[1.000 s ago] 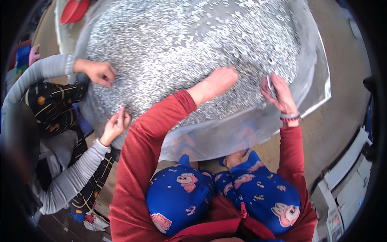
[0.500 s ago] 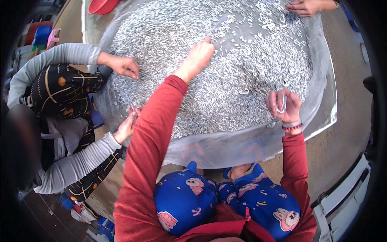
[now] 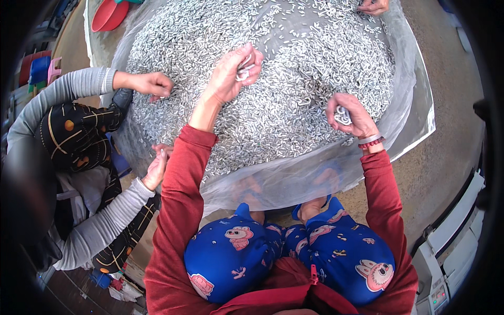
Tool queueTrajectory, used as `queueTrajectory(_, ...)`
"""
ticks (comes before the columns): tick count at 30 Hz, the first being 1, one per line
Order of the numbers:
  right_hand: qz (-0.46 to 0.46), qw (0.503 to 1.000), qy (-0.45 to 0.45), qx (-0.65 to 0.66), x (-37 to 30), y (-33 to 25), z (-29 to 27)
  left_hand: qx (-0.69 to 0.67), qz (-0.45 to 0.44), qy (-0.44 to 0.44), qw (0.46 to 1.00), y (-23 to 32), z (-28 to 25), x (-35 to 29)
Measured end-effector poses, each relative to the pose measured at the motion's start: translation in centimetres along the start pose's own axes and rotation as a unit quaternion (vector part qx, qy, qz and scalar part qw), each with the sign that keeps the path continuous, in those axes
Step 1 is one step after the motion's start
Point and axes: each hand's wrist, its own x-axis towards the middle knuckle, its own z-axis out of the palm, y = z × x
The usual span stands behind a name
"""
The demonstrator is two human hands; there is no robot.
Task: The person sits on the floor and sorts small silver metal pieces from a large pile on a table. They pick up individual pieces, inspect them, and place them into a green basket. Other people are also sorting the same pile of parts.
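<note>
A broad heap of small silvery curved metal hooks (image 3: 283, 121) lies on a translucent plastic sheet (image 3: 252, 184) in front of me. My left hand (image 3: 235, 73) is curled above the heap's middle, with several pale metal hooks (image 3: 243, 70) showing between its thumb and fingers. Over the heap's right side, my right hand (image 3: 353, 115) is closed around a cluster of bent hooks (image 3: 343, 115). The two hands are well apart. How many pieces each one holds is hidden by the fingers.
A co-worker at the left keeps one hand (image 3: 149, 84) over the heap and another (image 3: 157, 168) at its edge. Another person's hand (image 3: 374, 6) is at the far right. A red bowl (image 3: 109, 16) stands far left. My knees (image 3: 236, 247) are below the sheet's near edge.
My left hand has drawn back from the heap and curled, hooks now showing in it. My right hand has shifted left and up; its grip shows a cluster where one hook showed.
</note>
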Motion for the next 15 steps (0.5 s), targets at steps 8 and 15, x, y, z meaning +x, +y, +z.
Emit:
queueTrajectory(8,-0.112,0.733,0.147,-0.654,3.8,5.7,-0.3,0.025,-0.115,-0.013,0.993,-4.9,4.4,0.9)
queueTrajectory(15,-0.014,0.921,0.291,-0.260,1.7,2.8,-1.9,-0.070,-0.343,-0.016,0.937,-13.1,3.0,2.7)
